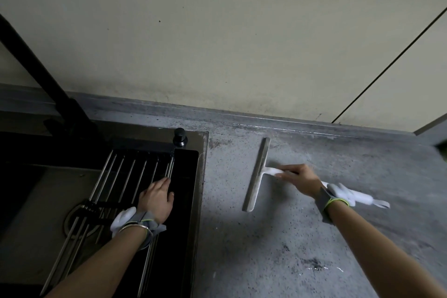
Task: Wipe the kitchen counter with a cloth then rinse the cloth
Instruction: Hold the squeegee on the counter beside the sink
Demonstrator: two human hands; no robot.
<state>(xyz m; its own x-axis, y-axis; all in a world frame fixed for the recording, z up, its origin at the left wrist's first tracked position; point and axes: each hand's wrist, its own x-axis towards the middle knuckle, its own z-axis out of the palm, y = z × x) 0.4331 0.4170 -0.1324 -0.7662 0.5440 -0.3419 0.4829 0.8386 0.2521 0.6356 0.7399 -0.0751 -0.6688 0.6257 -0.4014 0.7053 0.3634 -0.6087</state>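
Fingers point(286, 174) of the right hand point(300, 178) curled round the handle of a squeegee point(257, 174), thumb side hidden, blade flat on the grey tabletop point(266, 249) and running roughly front to back. Fingers point(164, 182) of the left hand point(156, 198) straight and close together, resting on the rods of a roll-up rack point(125, 176) laid over the sink point(202, 189), gripping nothing. White gloves pushed back to both wrists, the right one point(350, 195) trailing just behind the hand.

No cloth plainly in view anywhere on the tabletop or over the sink; possibly out of frame, impossible to say.

Judged as the wiping step, carried out for now with the squeegee in place of a cloth: blade well to the right of the sink edge, handle pointing away from the sink, so probably set for a push of grit and water leftward toward the basin. Dark specks all over the surface, a heavier smudge point(312, 266) near the front edge, so plenty of the job left.

Next move, as a guess: keep the blade pressed evenly along its whole length, sweep toward the sink rim without lifting, then return for the front patch. After that, find the cloth, clear the rack aside, and rinse under the black tap point(36, 68).
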